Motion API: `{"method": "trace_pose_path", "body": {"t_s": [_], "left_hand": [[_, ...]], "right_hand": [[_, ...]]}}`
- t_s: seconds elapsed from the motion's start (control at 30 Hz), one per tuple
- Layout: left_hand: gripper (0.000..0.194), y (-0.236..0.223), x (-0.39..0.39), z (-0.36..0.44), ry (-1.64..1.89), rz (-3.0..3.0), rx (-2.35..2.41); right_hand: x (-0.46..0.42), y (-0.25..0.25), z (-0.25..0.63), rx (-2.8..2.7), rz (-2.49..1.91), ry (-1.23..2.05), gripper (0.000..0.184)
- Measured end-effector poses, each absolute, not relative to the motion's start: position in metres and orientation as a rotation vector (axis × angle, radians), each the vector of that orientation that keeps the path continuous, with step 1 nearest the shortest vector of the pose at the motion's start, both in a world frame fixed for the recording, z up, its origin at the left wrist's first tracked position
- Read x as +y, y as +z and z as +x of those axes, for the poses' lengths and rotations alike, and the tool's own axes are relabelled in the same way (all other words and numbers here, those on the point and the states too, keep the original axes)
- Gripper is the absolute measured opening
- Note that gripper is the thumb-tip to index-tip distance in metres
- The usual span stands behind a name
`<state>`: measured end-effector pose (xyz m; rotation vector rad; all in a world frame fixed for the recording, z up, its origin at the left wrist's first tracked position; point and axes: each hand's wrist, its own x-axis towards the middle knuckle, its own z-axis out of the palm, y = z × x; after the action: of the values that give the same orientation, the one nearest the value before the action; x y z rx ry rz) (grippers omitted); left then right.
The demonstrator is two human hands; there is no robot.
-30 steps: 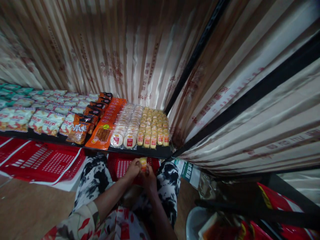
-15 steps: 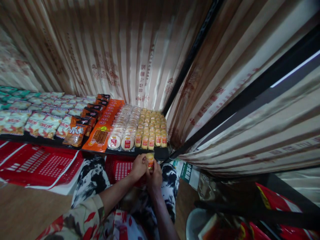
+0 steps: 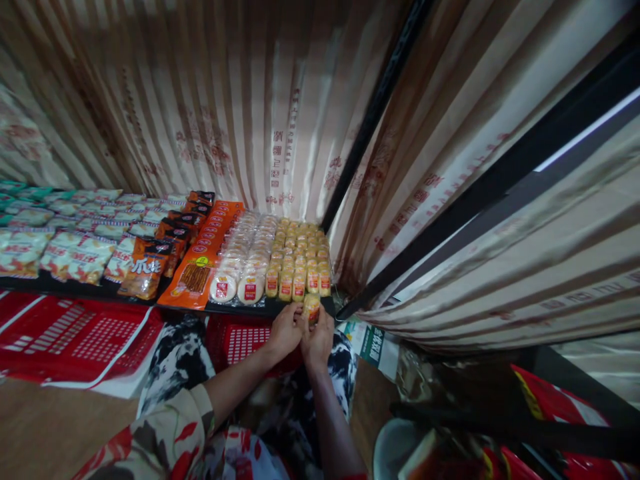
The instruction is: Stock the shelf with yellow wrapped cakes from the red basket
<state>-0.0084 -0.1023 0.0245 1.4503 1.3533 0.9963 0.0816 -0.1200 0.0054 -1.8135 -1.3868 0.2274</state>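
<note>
A small yellow wrapped cake with a red label is held in the fingers of my right hand, just over the front edge of the dark shelf. My left hand is close against its left side, fingers curled; what they pinch, if anything, is hidden. Right behind my hands stand rows of similar yellow wrapped cakes. To their left lie rows of round white wrapped crackers, then a flat orange snack pack.
Orange-black snack bags and several rows of white snack bags fill the shelf's left. Red baskets sit below. A pleated curtain hangs behind, with a black pole slanting across. A pale basin stands lower right.
Both hands have moved slightly right and up toward the shelf with the yellow cake. It now sits more in my right hand, and the view has shifted a little.
</note>
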Motion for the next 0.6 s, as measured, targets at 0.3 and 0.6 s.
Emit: {"method": "trace_pose_path", "body": {"t_s": [0.3, 0.6], "left_hand": [[0.029, 0.041, -0.116, -0.015, 0.926, 1.627, 1.342], [0.025, 0.144, -0.159, -0.027, 1.414, 1.573, 0.99]], "right_hand": [[-0.095, 0.012, 0.082, -1.353, -1.822, 0.122, 0.055], [-0.078, 0.006, 0.086, -1.279, -1.781, 0.115, 0.051]]}}
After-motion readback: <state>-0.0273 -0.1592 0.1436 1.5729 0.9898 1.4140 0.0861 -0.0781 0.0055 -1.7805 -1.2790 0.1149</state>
